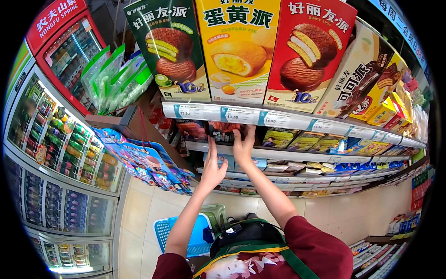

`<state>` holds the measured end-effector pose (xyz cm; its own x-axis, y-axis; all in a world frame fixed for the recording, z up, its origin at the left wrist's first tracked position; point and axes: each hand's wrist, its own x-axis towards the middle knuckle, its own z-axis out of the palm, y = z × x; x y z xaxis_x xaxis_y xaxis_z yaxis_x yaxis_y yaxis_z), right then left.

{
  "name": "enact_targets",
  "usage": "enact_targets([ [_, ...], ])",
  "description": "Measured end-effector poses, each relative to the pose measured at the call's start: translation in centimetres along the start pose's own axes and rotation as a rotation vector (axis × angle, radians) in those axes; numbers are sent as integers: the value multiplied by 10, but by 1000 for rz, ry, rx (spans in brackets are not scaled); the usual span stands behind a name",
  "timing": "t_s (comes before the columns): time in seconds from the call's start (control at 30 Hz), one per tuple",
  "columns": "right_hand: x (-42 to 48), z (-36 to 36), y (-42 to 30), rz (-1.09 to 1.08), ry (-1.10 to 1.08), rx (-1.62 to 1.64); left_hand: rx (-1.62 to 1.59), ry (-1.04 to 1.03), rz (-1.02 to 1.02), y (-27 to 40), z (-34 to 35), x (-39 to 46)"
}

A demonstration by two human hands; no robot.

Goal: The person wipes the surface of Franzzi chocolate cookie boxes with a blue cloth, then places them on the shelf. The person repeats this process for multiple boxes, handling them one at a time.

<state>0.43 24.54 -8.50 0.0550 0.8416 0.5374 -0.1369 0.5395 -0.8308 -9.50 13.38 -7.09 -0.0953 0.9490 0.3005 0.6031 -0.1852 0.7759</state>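
A dark snack package (221, 132) with a reddish food picture stands on the second shelf, partly hidden under the top shelf's edge. My left hand (213, 168) reaches up to its lower left edge, fingers straight and thumb held apart. At the right edge of the same package is my right hand (243, 143); thumb and fingers are spread, and the fingertips reach under the upper shelf. Neither hand visibly closes around the package. Left of it stands another dark package (191, 129) with a similar picture.
Pie boxes in green (170, 52), yellow (237, 52) and red (310, 52) stand above a price-tag rail (244, 116). Blue hanging snack packs (146, 157) jut out at left. A blue basket (165, 232) and green stool (213, 211) are below. Drink coolers (116, 195) line the left.
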Motion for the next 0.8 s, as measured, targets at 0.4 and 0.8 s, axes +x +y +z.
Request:
enact_targets([
  [0.4, 10, -12, -8, -149, -55, -200, -19, 68, 2, 9, 4, -5],
  [0.8, 52, -8, 6, 192, -522, 38, -20, 129, 29, 12, 2, -1],
])
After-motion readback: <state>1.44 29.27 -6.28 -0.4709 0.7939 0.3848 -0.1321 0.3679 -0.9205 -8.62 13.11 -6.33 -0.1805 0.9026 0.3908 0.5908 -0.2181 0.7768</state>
